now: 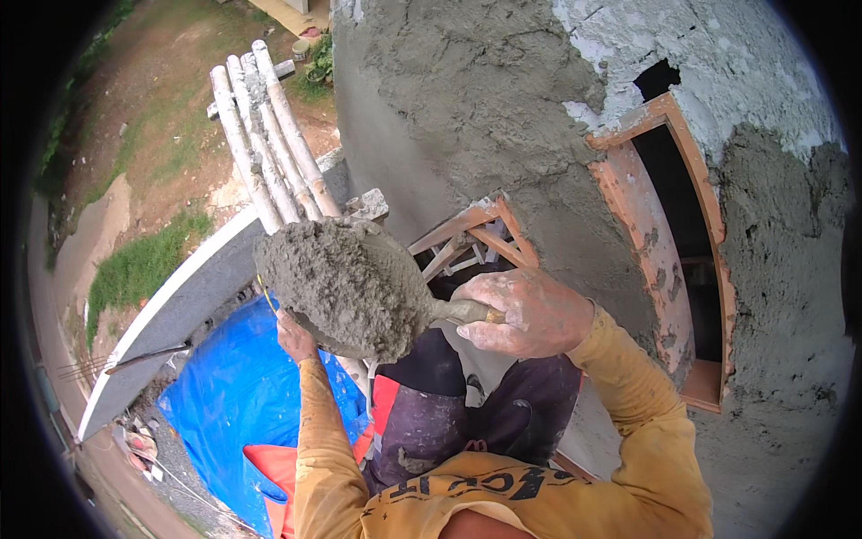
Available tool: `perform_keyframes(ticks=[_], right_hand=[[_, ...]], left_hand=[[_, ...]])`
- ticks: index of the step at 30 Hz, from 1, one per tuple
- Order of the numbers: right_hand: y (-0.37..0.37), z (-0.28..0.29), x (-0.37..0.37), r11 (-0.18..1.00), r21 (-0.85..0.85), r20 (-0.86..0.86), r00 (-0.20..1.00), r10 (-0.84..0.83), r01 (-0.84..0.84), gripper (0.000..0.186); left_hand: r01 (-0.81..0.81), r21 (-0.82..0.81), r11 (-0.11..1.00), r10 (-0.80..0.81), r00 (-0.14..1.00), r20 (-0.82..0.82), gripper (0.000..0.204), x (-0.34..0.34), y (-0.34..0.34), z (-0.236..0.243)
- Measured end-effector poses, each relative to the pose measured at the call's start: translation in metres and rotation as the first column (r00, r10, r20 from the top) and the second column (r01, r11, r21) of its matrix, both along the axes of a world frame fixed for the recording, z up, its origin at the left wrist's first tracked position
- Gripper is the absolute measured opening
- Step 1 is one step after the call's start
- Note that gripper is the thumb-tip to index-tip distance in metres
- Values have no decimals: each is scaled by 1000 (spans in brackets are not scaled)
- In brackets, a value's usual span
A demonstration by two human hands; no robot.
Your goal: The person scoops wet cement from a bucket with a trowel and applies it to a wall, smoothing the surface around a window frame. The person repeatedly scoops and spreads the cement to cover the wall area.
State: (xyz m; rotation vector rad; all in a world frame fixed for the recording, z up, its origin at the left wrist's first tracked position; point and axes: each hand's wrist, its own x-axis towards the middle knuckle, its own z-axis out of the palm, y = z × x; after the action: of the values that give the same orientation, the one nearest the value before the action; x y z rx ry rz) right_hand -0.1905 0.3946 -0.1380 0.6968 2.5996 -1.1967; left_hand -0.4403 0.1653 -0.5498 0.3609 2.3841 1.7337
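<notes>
My right hand (525, 314) is closed around the wooden handle (467, 311) of a mortar-caked trowel. A large heap of wet grey mortar (346, 278) hides most of the trowel's blade. My left hand (294, 336) is at the heap's near left edge, its fingers curled beside a thin yellow strip (267, 292). The mortar hides what that hand grips. Both hands are smeared with cement. Right of them rises a wall (476, 117) with rough, damp plaster above and smoother grey plaster to the left.
An orange wooden window frame (709, 207) is set in the wall at right, and a smaller frame (516, 235) lies ahead. Several whitened poles (287, 135) extend outward. Below left are a white-edged ledge (166, 314), a blue tarp (233, 368) and grassy ground (144, 260) far below.
</notes>
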Motion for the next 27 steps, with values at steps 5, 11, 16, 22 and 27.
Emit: perform_keyframes(ticks=[5, 11, 16, 22, 27], right_hand=[[25, 71, 44, 839, -382, 112, 920, -375, 388, 34], [8, 186, 102, 389, -335, -94, 380, -920, 859, 34], [-15, 183, 114, 508, -40, 83, 510, -856, 860, 31], [-42, 92, 124, 808, 114, 393, 721, -571, 577, 34], [-87, 25, 162, 714, 47, 628, 535, -564, 698, 44]], left_hand=[[143, -421, 896, -106, 988, 109, 53, 15, 34, 64], [134, -518, 845, 32, 954, 299, 59, 14, 24, 72], [191, -490, 850, 14, 923, 384, 61, 20, 21, 61], [218, -360, 907, 52, 791, 609, 62, 7, -4, 38], [247, -457, 855, -51, 915, 399, 62, 40, 45, 97]])
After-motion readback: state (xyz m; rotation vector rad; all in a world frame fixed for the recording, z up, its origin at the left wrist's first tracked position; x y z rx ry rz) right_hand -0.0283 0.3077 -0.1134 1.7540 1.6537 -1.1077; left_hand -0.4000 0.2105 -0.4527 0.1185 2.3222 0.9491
